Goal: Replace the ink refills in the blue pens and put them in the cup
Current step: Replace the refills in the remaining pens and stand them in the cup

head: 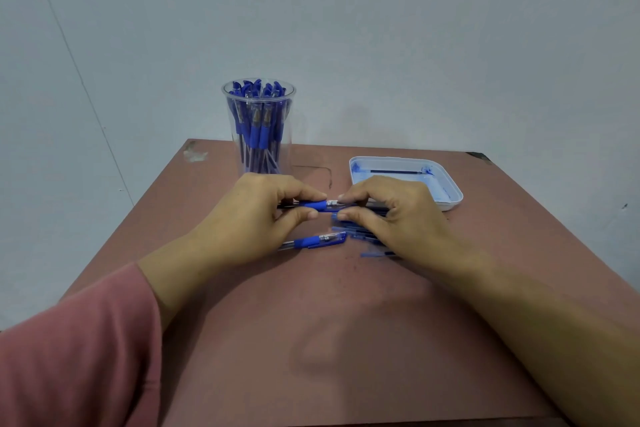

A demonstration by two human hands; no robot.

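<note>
A blue pen point(313, 205) is held above the counter's point(346, 322) middle, its sleeve pinched by the left grip point(249, 218), its barrel by the right grip point(398, 218), apparently for twisting apart; the cup point(258, 121) stands at the far edge.

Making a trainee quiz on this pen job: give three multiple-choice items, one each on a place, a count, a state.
1. The white tray stands where from the clear cup? A right B left C inside
2. How many refills lie in the tray? A none B one C five
3. The held pen is: A in both hands B in the cup C on the floor
Key: A, tray stands right of cup; B, one dark refill shows; A, left hand and right hand both grip it.
</note>
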